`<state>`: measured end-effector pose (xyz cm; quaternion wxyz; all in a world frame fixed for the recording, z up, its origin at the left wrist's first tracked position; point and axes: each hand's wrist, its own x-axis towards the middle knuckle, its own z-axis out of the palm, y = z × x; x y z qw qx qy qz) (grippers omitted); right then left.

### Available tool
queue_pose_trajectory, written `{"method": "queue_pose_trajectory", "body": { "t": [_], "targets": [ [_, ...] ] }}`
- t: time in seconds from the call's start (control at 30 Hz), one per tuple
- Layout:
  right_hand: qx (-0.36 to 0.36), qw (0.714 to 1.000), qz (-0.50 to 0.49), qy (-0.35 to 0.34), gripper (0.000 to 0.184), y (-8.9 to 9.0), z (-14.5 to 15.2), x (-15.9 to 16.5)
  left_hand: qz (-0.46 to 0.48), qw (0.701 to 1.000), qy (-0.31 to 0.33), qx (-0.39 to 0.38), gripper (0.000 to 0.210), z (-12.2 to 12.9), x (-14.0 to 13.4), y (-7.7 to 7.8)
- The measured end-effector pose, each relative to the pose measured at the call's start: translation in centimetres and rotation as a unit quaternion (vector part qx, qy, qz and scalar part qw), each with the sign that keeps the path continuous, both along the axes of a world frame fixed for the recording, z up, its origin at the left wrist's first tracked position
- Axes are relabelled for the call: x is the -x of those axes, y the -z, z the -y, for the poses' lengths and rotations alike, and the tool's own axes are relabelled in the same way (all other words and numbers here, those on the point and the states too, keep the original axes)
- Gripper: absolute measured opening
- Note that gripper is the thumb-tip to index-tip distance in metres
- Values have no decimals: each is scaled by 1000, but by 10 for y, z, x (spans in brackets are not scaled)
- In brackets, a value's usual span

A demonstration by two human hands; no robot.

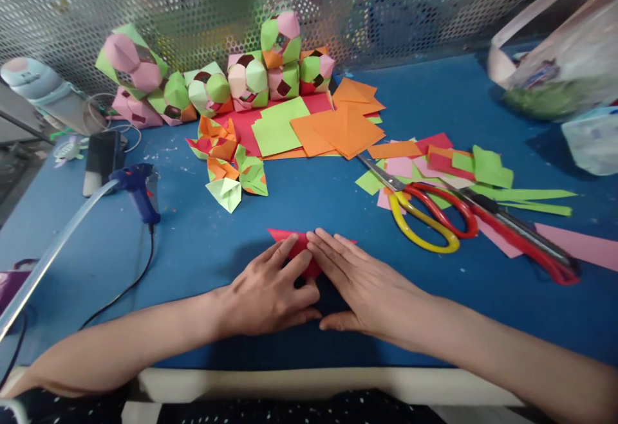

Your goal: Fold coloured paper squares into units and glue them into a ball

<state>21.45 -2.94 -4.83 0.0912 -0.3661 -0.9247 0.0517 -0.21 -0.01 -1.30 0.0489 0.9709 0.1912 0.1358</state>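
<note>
A red sheet of paper point(298, 247), folded into a triangle, lies flat on the blue table near its front edge. My left hand point(275, 289) presses on its left part with fingers spread. Over its right part my right hand point(357, 276) lies flat with fingers stretched out, covering much of the fold. Beyond my hands are folded orange and green paper pieces point(236, 170). Stacks of green sheets point(280, 127) and orange sheets point(345, 129) lie behind them.
Scissors point(425, 208) and a red cutter knife point(521, 231) rest among paper scraps point(400, 166) at right. At left are a blue glue gun point(138, 186), a phone point(103, 160) and a bottle point(53, 92). Several paper balls point(248, 80) line the perforated back panel; a plastic bag point(570, 57) stands far right.
</note>
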Motion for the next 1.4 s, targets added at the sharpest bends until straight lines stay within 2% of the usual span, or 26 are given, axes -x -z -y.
{"method": "queue_pose_trajectory", "body": {
  "t": [0.13, 0.27, 0.57, 0.73, 0.87, 1.0, 1.23, 1.4],
  "targets": [
    [-6, 1000, -3, 3, 107, -1, 0, 2, -15, 1000, 0, -12, 30, -1, -2, -1],
    [-22, 1000, -3, 11, 109, -2, 0, 5, -36, 999, -28, -25, 37, -1, -4, 1],
    [-59, 998, 12, 25, 107, -4, 2, 12, -82, 992, -45, -81, 49, -2, -7, 3],
    [-77, 995, 43, 45, 101, -9, 4, 15, -101, 984, -90, -118, 46, -4, -6, 0],
    [-98, 988, 76, 89, 99, -13, 8, 12, -105, 979, -99, -147, 41, -2, -5, -2],
    [-111, 982, 90, 125, 101, -15, 9, 4, -98, 973, -135, -161, 41, 1, -2, -2],
    [-112, 976, 120, 141, 97, -22, 7, -3, -85, 966, -171, -176, 48, -1, 5, 0],
    [-106, 976, 125, 141, 90, -24, 4, -5, -73, 973, -152, -160, 56, -6, 8, -4]
  ]
}}
